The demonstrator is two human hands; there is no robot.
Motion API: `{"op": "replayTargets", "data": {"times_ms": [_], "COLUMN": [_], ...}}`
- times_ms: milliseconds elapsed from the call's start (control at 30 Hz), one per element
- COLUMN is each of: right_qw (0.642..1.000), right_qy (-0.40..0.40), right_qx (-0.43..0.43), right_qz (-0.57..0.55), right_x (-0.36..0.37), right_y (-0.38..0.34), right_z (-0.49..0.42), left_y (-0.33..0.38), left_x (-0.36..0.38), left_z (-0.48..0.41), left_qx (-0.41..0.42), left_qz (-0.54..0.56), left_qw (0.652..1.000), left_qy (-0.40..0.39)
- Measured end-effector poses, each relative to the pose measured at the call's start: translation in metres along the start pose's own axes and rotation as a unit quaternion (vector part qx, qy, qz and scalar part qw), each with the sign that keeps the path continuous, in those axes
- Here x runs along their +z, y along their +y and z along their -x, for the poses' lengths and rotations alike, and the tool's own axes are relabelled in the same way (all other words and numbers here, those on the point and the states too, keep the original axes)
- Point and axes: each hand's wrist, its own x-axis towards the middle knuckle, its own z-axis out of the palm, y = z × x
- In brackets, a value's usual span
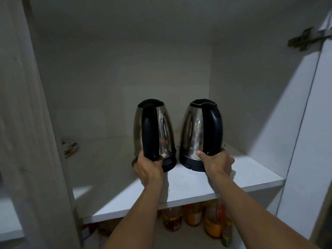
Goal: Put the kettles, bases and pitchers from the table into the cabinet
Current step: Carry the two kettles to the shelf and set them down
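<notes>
Left hand (149,166) clamped on left kettle (154,132) handle base, right hand (217,160) on right kettle (201,133). Steel slick; you grip plastic handles.

No legible text, brand, number or sign is present. The labels on the bottles (194,215) under the shelf (197,178), at 6 o'clock, are blurred beyond reading. The two steel kettles (154,130) at frame centre show no readable marking on body or handle.
</notes>
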Motion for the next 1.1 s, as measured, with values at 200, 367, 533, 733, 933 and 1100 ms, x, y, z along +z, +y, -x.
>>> {"op": "replayTargets", "data": {"times_ms": [200,367,533,733,933,1100], "right_qw": [1.0,1.0,0.995,0.993,0.991,0.989], "right_qy": [0.013,-0.02,-0.086,-0.108,-0.127,-0.148], "right_qx": [-0.009,-0.018,-0.043,-0.035,-0.037,0.011], "right_qz": [-0.003,0.001,-0.01,-0.018,-0.017,-0.014], "right_x": [0.04,0.071,0.098,0.131,0.146,0.14], "right_y": [-0.012,-0.017,-0.018,-0.023,-0.021,-0.015], "right_z": [-0.033,-0.08,-0.134,-0.171,-0.19,-0.191], "left_y": [0.0,-0.008,-0.008,-0.01,-0.008,-0.002], "left_x": [0.021,0.048,0.092,0.133,0.141,0.127], "left_z": [-0.038,-0.083,-0.117,-0.139,-0.142,-0.134], "left_qx": [-0.018,-0.024,-0.01,-0.011,-0.028,-0.086], "left_qz": [-0.015,0.006,-0.008,-0.033,-0.052,-0.091], "left_qw": [1.0,1.0,1.0,0.997,0.996,0.992], "left_qy": [0.01,-0.009,0.015,0.065,0.071,0.033]}}
